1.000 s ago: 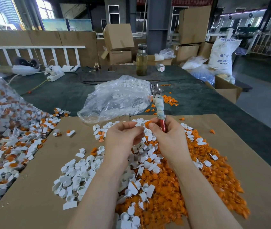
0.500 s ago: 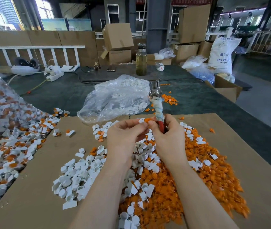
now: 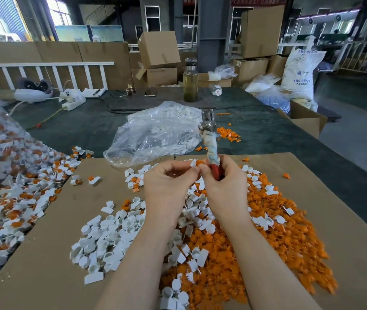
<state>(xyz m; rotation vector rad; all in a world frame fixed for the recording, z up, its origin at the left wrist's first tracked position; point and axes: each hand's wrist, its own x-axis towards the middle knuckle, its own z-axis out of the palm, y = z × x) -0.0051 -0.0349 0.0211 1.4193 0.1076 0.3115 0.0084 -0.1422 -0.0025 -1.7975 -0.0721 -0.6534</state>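
Hands met above the far edge of the cardboard [image 3: 44,265] in the head view. Left hand [image 3: 169,184] pinched a white piece [image 3: 193,164] at its fingertips. Right hand [image 3: 225,182] pressed an orange cap [image 3: 199,162] against it with thumb and forefinger, its other fingers curled round a tool [image 3: 211,146] pointing up. With tool and cap sharing one hand, the pinch looked slight: the cap could seat crooked, or drop into the orange heap [image 3: 267,253] on the cardboard's right and be lost. White heap [image 3: 111,238] lay mid-cardboard. Beyond the cardboard, a plastic bag [image 3: 155,135] and bottle [image 3: 190,83] sat on green cloth [image 3: 77,126]. Boxes [image 3: 159,50] stood further back in a dim workshop.
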